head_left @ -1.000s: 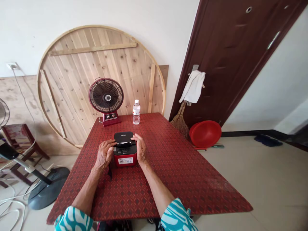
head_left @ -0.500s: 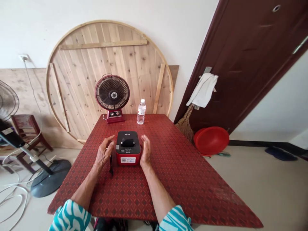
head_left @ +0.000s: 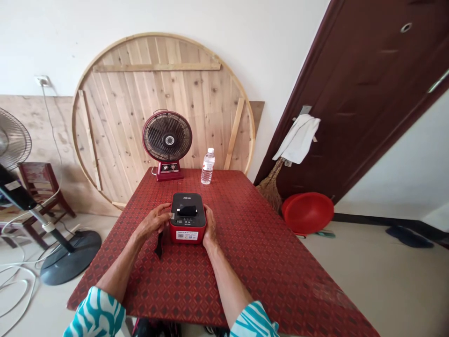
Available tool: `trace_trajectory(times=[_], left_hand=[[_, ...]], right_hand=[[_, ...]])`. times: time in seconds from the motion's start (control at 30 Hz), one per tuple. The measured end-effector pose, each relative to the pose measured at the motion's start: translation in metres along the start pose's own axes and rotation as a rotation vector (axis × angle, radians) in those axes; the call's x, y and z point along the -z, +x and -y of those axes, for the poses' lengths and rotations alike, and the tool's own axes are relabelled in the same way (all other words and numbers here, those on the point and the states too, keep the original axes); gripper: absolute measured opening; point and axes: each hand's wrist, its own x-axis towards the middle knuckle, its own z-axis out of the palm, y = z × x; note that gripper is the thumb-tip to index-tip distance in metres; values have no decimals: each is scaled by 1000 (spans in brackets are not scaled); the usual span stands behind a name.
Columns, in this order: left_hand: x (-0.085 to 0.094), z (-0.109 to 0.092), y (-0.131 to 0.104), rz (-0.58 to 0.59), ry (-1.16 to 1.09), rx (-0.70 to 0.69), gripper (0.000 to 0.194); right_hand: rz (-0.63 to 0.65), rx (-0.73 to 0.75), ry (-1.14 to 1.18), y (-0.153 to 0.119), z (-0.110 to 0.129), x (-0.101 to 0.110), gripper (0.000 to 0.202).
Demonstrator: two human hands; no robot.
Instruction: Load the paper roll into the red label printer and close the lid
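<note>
A boxy device with red sides and a black top stands on the table in front of me. Its front bears a white label, and a dark recess or glossy piece shows on the top. My right hand is pressed along its right side, fingers curved around the far part. At the left side, my left hand has its fingers against the upper edge; the thumb reaches the corner. Between them, the two hands hold the device. A black strap hangs down below my left hand onto the table.
The table has a red patterned cover. A red fan and a water bottle stand at its far edge. A round wooden board leans on the wall. Right: a red basin and broom. Left: a stand fan.
Both hands have closed in from beside the device and now touch its sides. The black strap by my left hand has shifted slightly left. The view has moved a little.
</note>
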Motion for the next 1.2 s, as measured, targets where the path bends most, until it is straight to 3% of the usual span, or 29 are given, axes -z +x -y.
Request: trace_trajectory(times=[0.3,0.83,1.0,1.13,1.2], left_hand=[[8,1,9,79,-133,202,76],[0,0,5,-18,-49,172,76],[10,-11,12,-9,76,60,63],[4,-31,31,-105,372,-221,26],[-6,-40,45,-26,548,-363,16]], right_hand=[[-56,-67,33,-2,6,-4,47],[-49,-66,15,-2,1,-2,55],[-19,-80,37,-3,0,-2,54],[-4,-91,65,-4,2,-3,53],[-13,-100,86,-4,3,-4,52]])
